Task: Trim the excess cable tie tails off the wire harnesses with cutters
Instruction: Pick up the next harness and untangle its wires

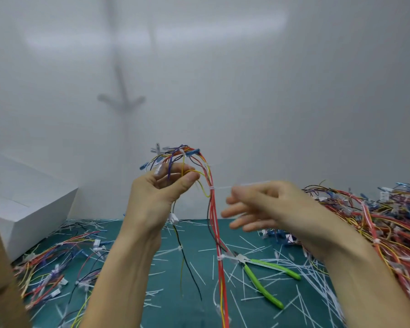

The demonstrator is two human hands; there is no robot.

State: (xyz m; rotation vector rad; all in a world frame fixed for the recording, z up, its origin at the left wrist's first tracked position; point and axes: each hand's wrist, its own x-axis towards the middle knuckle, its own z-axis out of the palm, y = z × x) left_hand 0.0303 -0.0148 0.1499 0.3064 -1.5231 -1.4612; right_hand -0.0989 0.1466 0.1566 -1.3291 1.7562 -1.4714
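My left hand (161, 192) is raised above the mat and grips the top of a wire harness (214, 221), a bundle of red, yellow, purple and black wires with blue and white connectors. A white cable tie (211, 187) binds the bundle, and its long clear tail (244, 185) sticks out to the right. My right hand (268, 207), blurred, sits right by that tail with fingers spread; whether it touches the tail is unclear. The green-handled cutters (263, 278) lie on the green mat (192, 304) below, under the hanging wires, held by neither hand.
Piles of harnesses lie at the left (57, 261) and right (376, 221) of the mat. Several cut white tie tails (301, 287) litter the mat. A white box (21, 209) stands at the left, a brown cardboard edge (3, 268) in front of it. A white wall rises behind.
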